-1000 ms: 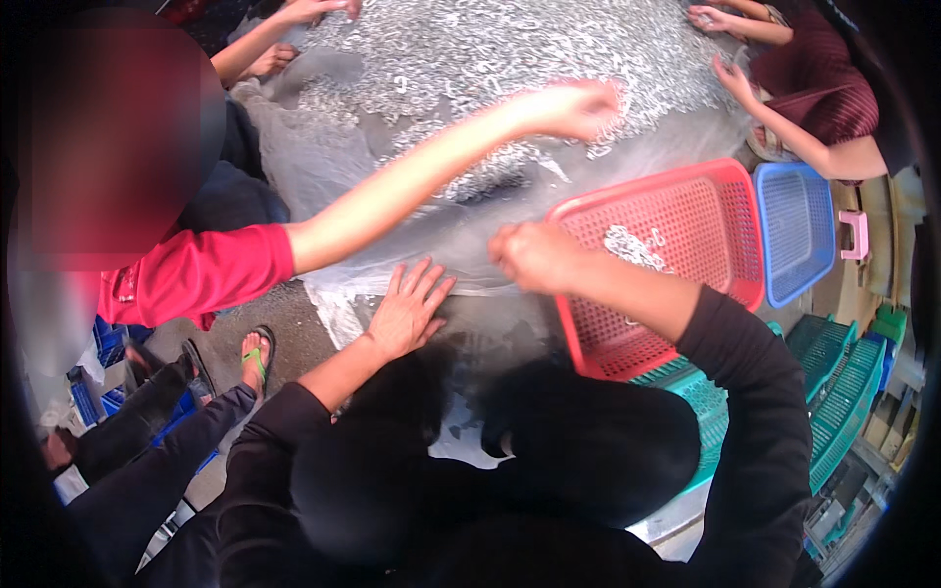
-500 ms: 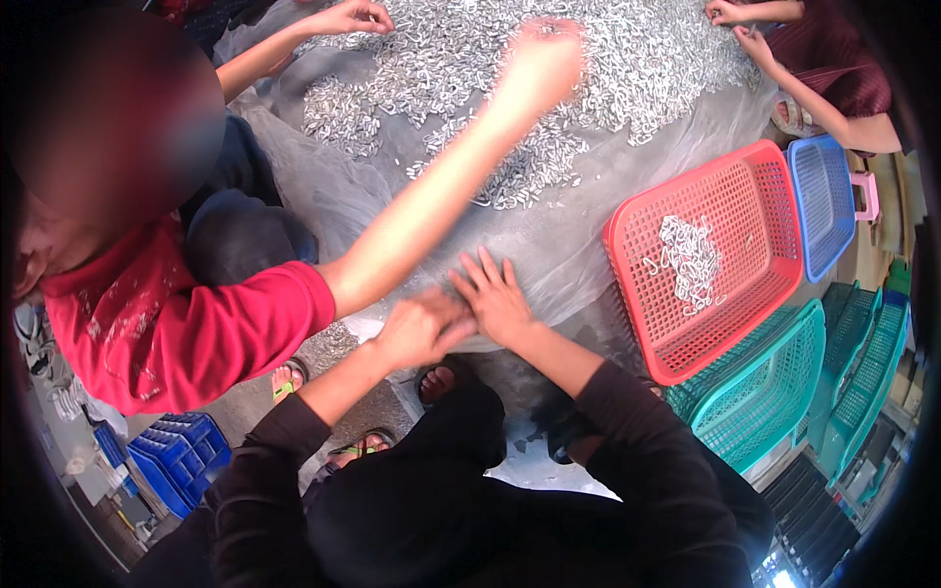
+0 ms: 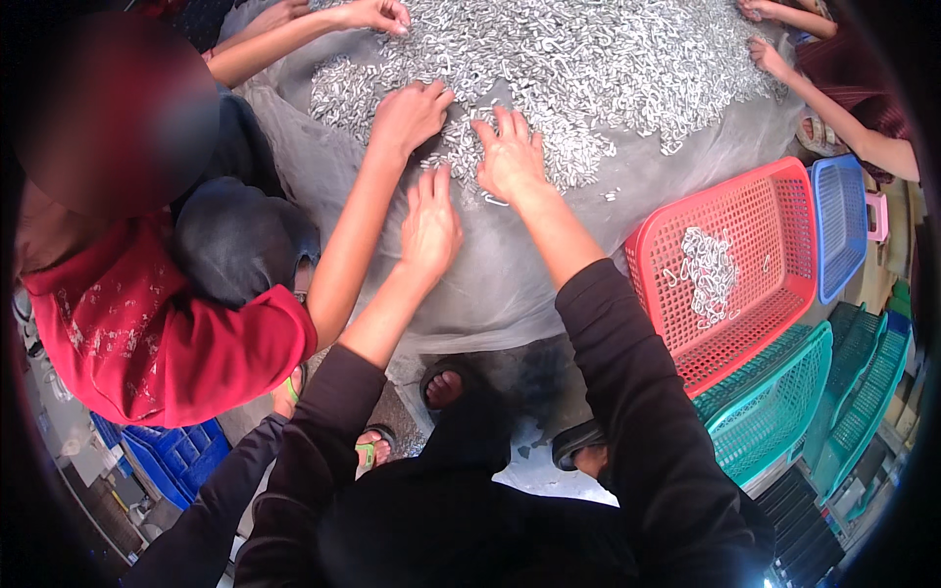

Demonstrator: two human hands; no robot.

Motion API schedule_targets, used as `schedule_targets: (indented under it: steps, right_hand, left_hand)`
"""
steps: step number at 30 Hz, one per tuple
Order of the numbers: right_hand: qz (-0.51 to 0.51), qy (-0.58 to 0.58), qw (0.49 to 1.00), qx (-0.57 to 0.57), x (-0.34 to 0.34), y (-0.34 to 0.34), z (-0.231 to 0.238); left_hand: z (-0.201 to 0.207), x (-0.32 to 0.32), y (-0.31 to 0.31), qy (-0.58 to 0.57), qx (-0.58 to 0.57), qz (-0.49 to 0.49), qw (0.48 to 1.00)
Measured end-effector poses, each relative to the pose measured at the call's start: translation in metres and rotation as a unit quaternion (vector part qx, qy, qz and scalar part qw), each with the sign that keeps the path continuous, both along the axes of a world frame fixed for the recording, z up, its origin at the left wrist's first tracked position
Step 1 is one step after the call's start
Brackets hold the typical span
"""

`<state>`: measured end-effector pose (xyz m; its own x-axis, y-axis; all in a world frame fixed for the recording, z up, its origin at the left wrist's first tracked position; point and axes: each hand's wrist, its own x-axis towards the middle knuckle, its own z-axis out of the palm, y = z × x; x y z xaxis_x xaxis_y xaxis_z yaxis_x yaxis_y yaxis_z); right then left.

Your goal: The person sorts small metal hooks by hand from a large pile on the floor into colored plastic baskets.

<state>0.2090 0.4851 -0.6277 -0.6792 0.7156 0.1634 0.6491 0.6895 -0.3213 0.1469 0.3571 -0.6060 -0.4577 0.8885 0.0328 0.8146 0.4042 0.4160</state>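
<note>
A wide heap of small silver bent metal pieces (image 3: 588, 69), shaped like hooks or links, covers a sheet-draped surface. At the heap's near edge my right hand (image 3: 512, 157) rests palm down, its fingers spread over the pieces. To its left and slightly nearer, my left hand (image 3: 431, 230) is open over the translucent sheet (image 3: 470, 304), fingers stretched forward, with no piece visible in it. Just beyond my left hand, the bent hand (image 3: 407, 118) of a person in a red shirt (image 3: 176, 333) touches the heap. What lies under my right palm is hidden.
On the right, a red basket (image 3: 765, 304) holds a small pile of the pieces. Blue (image 3: 840, 225) and green (image 3: 769, 421) baskets stand around it. Other people's hands work at the far left (image 3: 372, 15) and far right (image 3: 774, 61). Blue bins (image 3: 186, 461) sit lower left.
Both my hands have moved forward from near the sheet's front edge and come apart, the right one reaching the heap. The red-shirted person's arm has drawn back left.
</note>
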Motion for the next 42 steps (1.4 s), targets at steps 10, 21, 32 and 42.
schedule_targets:
  steps: [10, 21, 32, 42]
  right_hand:
    - [0.029, 0.106, 0.961, -0.252, 0.098, -0.040, 0.027]
    - [0.060, 0.058, 0.975, -0.207, 0.069, -0.016, 0.040]
    - [-0.006, 0.169, 0.928, -0.332, 0.111, -0.029, 0.018]
    - [-0.120, 0.286, 0.819, -0.482, 0.127, -0.039, 0.007]
  left_hand:
    - [-0.006, -0.011, 0.023, -0.025, 0.092, -0.021, 0.995]
    - [-0.023, -0.022, 0.022, -0.127, 0.103, 0.079, 0.983]
    - [-0.003, -0.002, -0.032, -0.553, 0.119, 0.156, 0.810]
    - [-0.005, -0.008, -0.040, -0.419, -0.003, 0.215, 0.882]
